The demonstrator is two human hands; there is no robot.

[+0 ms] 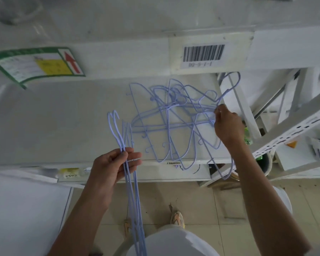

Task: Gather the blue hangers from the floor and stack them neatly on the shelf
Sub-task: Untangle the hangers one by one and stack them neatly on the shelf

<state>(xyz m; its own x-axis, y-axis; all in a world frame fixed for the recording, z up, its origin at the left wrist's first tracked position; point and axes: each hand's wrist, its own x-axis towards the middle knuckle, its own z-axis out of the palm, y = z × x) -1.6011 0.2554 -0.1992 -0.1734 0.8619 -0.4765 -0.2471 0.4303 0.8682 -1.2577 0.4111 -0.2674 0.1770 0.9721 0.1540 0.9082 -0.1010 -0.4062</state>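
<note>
Barcode label [203, 53] on the white shelf beam, seen upside down; the code under it reads roughly "D2-S-1-1", the last characters blurred. To the left, a green-bordered sticker [39, 64] with a red arrow and a yellow block; its small print is illegible. A small yellow tag [69, 172] on the shelf's front lip, text too small to read. Shelf [63, 117]: flat, pale, smooth surface. On it, right of centre, a tangled heap of blue hangers [174, 122], thin coated wire with curled hooks, overlapping so much that no count is possible; some ends overhang the front edge. Left hand [111, 167] grips a bundle of held hangers [131, 191] edge-on, about three or four, hooks up, lower ends hanging toward the tiled floor [201, 204]. Right hand [227, 124] has fingertips pinched on a wire at the heap's right side.
</note>
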